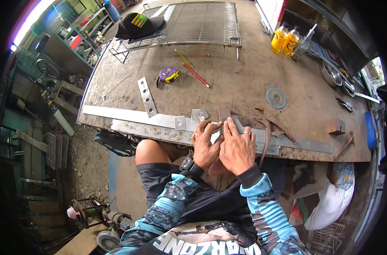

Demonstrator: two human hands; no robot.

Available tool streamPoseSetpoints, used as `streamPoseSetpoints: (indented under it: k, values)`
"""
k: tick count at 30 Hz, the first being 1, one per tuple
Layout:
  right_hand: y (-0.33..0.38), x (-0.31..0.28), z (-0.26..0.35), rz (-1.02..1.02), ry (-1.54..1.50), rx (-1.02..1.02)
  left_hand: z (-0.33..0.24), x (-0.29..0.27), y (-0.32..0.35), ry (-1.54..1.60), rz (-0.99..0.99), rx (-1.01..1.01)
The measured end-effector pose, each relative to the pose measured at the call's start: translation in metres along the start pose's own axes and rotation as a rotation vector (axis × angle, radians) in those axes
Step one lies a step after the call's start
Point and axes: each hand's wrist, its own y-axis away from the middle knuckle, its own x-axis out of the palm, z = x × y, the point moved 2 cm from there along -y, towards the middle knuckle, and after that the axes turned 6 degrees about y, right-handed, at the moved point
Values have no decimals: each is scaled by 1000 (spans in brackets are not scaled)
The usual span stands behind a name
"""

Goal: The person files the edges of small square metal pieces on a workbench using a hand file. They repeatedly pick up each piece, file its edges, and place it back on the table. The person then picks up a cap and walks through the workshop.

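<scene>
My left hand (pixel 207 144) and my right hand (pixel 238 146) meet at the near edge of the wooden table, fingertips almost touching. The right fingers are bent and pressed together against a small grey metal piece (pixel 239 124). My left fingers are curled in a pinch beside it, and what they hold is hidden. Just beyond the fingertips sits a brown metal block (pixel 223 112). Two square metal plates with holes, one nearer (pixel 180 123) and one farther (pixel 199 114), lie left of the hands. A rusty clamp (pixel 267 131) stands right of them over a long flat metal bar (pixel 121 114).
A perforated metal strip (pixel 146 97), tape measure (pixel 168 75), red pencil (pixel 196 75) and grinding disc (pixel 276 98) lie farther in. A wire rack (pixel 197 25) with a black cap (pixel 139 26) stands at the back. Yellow bottles (pixel 280 38), pliers (pixel 344 104) and a steel block (pixel 336 126) are right.
</scene>
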Motion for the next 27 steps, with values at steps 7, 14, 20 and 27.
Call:
streamPoseSetpoints:
  k: [7, 14, 20, 27]
  values:
    - [13, -5, 3, 66, 8, 31, -2, 2, 3, -20, 3, 9]
    - [24, -16, 9, 184, 42, 29, 0, -1, 1, -30, -2, 3]
    - [-2, -2, 4, 58, 34, 16, 0, 0, 2, 3, 9, -2]
    - [3, -2, 1, 44, 26, 17, -3, 2, 2, -39, 3, 8]
